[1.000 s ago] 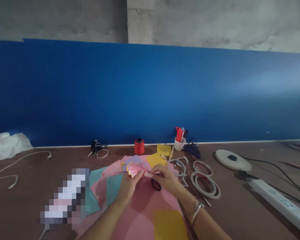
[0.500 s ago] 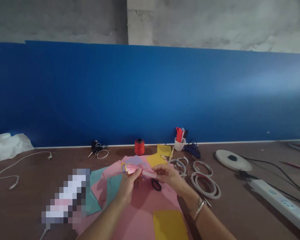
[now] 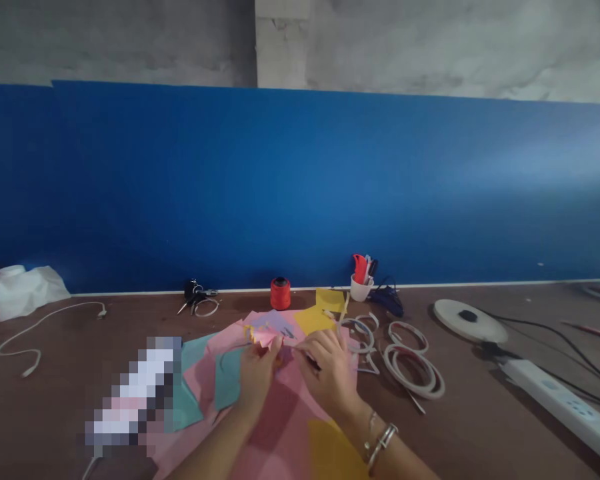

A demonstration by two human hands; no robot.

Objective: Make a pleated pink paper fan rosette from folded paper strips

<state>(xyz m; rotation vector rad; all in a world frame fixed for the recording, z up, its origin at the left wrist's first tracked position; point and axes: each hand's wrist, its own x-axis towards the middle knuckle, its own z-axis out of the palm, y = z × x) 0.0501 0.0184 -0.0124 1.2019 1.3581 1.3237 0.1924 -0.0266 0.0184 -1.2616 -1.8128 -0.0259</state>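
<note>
My left hand (image 3: 259,377) is closed on a small gathered piece of pink paper (image 3: 264,337) with yellow edging, its thumb and fingers pinching the base. Just right of that piece is my right hand (image 3: 327,370), fingertips pressed together close to the left thumb; what they pinch, if anything, is too small to make out. Both hands are over large pink paper sheets (image 3: 275,427). Teal paper (image 3: 227,380) lies by the left hand, with a lilac sheet (image 3: 273,321) behind. A black loop is mostly hidden under the right hand.
A red thread spool (image 3: 280,294) and a white cup of pens (image 3: 361,288) stand by the blue partition (image 3: 300,187). White coiled strips (image 3: 414,370) lie right, near a power strip (image 3: 563,400) and a round white disc (image 3: 470,321). Keys (image 3: 196,293) lie back left.
My right hand has turned and drawn its fingers together beside the pink paper, now covering most of the black loop. The light strip between the hands shows less. My left hand keeps its hold.
</note>
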